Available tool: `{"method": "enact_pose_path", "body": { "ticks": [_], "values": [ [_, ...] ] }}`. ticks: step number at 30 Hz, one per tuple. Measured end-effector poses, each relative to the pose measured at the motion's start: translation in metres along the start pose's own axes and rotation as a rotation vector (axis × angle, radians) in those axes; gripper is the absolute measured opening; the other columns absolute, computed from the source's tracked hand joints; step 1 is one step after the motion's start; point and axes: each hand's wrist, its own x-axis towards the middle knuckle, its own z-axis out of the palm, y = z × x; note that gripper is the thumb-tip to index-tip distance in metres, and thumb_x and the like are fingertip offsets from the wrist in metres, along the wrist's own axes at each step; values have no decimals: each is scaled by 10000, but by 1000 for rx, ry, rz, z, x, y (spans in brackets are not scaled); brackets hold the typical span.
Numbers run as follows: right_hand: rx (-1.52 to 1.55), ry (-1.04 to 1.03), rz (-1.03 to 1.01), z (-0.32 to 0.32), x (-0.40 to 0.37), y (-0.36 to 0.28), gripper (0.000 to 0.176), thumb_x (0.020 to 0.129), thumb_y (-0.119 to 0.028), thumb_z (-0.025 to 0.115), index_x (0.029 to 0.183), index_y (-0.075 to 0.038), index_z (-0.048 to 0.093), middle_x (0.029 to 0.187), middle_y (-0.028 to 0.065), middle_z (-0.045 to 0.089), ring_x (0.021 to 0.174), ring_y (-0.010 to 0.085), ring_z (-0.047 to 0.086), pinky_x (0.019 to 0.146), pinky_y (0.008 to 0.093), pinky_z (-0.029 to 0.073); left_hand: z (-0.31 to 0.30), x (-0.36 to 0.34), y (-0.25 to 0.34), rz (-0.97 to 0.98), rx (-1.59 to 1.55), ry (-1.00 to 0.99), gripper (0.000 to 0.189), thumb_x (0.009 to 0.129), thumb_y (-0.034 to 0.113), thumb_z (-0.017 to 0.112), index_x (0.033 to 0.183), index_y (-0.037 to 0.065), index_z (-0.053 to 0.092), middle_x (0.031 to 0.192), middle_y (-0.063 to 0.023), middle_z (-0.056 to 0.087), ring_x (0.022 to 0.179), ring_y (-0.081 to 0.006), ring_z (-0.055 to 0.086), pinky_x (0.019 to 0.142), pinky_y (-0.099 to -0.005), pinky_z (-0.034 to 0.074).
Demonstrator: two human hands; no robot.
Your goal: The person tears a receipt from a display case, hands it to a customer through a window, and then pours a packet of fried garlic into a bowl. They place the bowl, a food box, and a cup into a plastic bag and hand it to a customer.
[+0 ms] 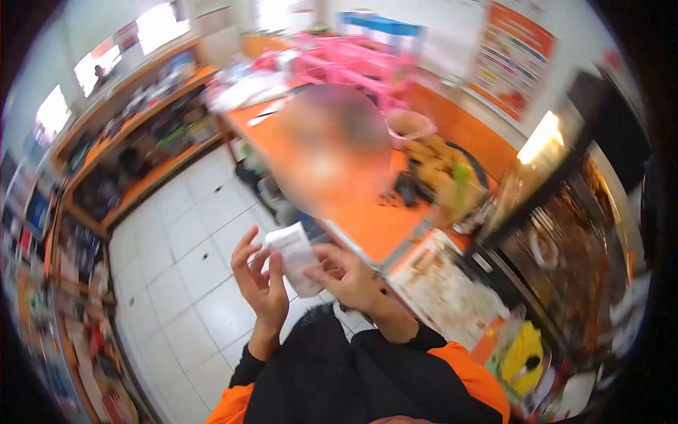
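Observation:
In front of my body is a white paper packet (295,256) with faint print near its top; blur hides the wording. My right hand (346,275) pinches its right side between thumb and fingers. On the other side, my left hand (261,283) has its fingers apart, with one digit against or very near the packet's left edge. Whether anything is inside the packet cannot be seen. Both hands are over the tiled floor, just short of the orange counter (381,233).
A blurred round patch covers part of the counter. Pink baskets (346,60) stand at the back, and yellow-brown items lie near a pink bin (411,127). At right are a stained white board (452,283) and a lit glass cabinet (565,226). Shelves (134,116) line the left.

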Motion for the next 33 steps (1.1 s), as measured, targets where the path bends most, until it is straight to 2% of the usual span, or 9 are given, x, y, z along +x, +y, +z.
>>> {"method": "enact_pose_path", "body": {
  "ticks": [2, 9, 15, 16, 17, 18, 21, 26, 33],
  "values": [
    [214, -56, -14, 44, 55, 5, 438, 845, -115, 680, 1236, -11, 513, 958, 49, 605, 807, 96, 613, 622, 241, 526, -51, 39, -9, -92, 30, 49, 363, 869, -40, 530, 1189, 65, 392, 1393, -181, 351, 1032, -204, 583, 589, -223, 547],
    [236, -171, 51, 135, 207, 10, 478, 857, -35, 639, 1296, -18, 451, 996, 73, 584, 905, 137, 608, 708, 256, 531, -180, 135, -133, -316, 100, 182, 301, 899, 78, 546, 1181, 71, 440, 1354, -141, 401, 1010, -173, 571, 620, -246, 542],
    [246, -174, -46, 183, 359, 73, 505, 839, 4, 647, 1304, -30, 452, 1007, 71, 569, 904, 135, 601, 729, 249, 524, -329, 156, -400, -751, 333, 359, 236, 836, 104, 622, 1062, 87, 555, 972, -55, 597, 810, -142, 589, 586, -252, 504],
    [237, -183, -45, 189, 390, 78, 506, 838, 6, 647, 1304, -29, 452, 1006, 71, 567, 905, 135, 600, 732, 249, 523, -389, 112, -477, -561, 720, 251, 195, 835, 82, 609, 1024, 55, 573, 901, -66, 609, 802, -146, 587, 637, -277, 499],
    [246, -190, -16, 197, 423, 82, 499, 838, 7, 646, 1298, -26, 456, 1000, 72, 566, 916, 135, 595, 742, 251, 521, -456, 50, -550, -536, 507, 259, 175, 834, 79, 599, 999, 21, 590, 886, -112, 625, 809, -196, 610, 710, -349, 505],
    [242, -205, -12, 206, 457, 88, 500, 838, 7, 647, 1298, -24, 455, 1000, 72, 565, 916, 137, 595, 741, 252, 521, -475, 41, -501, -1125, 894, -96, 441, 952, 238, 431, 1341, 29, 425, 1348, -143, 472, 1184, -251, 490, 930, -360, 436],
    [247, -249, -16, 246, 565, 103, 507, 833, 1, 652, 1297, -15, 446, 990, 73, 567, 905, 139, 597, 733, 254, 522, -520, 45, -477, -1475, 923, 13, 395, 939, 232, 447, 1280, 34, 453, 1283, -145, 495, 1131, -254, 507, 896, -368, 446],
    [249, -453, -96, 355, 741, 128, 496, 832, -31, 664, 1285, -27, 461, 956, 61, 561, 872, 136, 604, 717, 261, 525, -575, 89, -486, -1644, 761, 527, 320, 917, 223, 473, 1179, 42, 501, 1173, -147, 534, 1043, -259, 534, 837, -381, 461],
    [171, -568, -350, 538, 968, 140, 429, 866, -94, 632, 1266, -46, 484, 930, 41, 592, 854, 112, 599, 713, 250, 504, -649, 185, -587, -1685, 635, 695, 227, 886, 211, 510, 1038, 52, 567, 1020, -149, 589, 919, -266, 573, 756, -400, 483]
  ]
}}
